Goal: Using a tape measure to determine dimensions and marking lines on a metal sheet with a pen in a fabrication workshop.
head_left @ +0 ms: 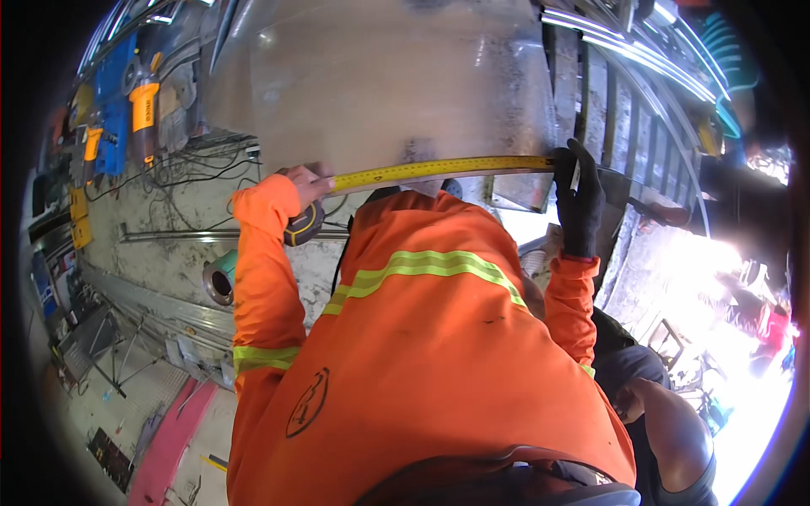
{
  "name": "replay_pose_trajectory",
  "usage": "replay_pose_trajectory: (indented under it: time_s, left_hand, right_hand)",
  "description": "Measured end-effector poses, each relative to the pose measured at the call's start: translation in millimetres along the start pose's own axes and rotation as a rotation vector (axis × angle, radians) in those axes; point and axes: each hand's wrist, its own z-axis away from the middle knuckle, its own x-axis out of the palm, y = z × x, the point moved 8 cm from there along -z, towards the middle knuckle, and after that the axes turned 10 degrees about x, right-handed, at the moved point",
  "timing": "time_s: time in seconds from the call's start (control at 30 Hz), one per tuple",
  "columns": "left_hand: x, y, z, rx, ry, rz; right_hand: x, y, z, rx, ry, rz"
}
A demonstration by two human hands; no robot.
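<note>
While the bare left hand (308, 183) curls its fingers around the near end of a yellow tape measure (439, 169), the right hand (580, 198), in a black glove, meets the other end of the blade with one finger pointing up; whether that glove pinches the blade or only steadies it, one cannot tell. The blade runs nearly straight across between the two hands, and its dark and yellow case (304, 224) hangs just below the left hand. Just beyond the blade and alongside it lies the near edge of a broad, dull metal sheet (380, 88). Both forearms are in the sleeves of an orange jacket (456, 346) with yellow-green bands. To the left of the sheet, black cables (173, 198) trail over a stained surface near a yellow-orange power tool (143, 105), which rests close to a blue panel (114, 105). Below the cables lie a thin metal bar (181, 237) and a green round piece (221, 278). Dark slats (620, 105) line the sheet's right side. At the lower right shows another person's bare arm (675, 430), and at the lower left lies a pink strip (173, 443).
</note>
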Motion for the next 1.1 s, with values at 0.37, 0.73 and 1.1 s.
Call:
replay_pose_trajectory:
  time_s: [0.37,0.73,1.1]
  left_hand:
    - [6,-13,-4,-0.051,-0.006,0.025]
    - [9,-20,-9,-0.052,0.003,0.050]
    - [0,-1,1,-0.049,-0.020,0.033]
  right_hand:
    - [6,4,4,-0.042,0.083,0.073]
    - [11,7,4,-0.032,0.064,0.071]
    - [10,9,-4,-0.019,0.026,0.138]
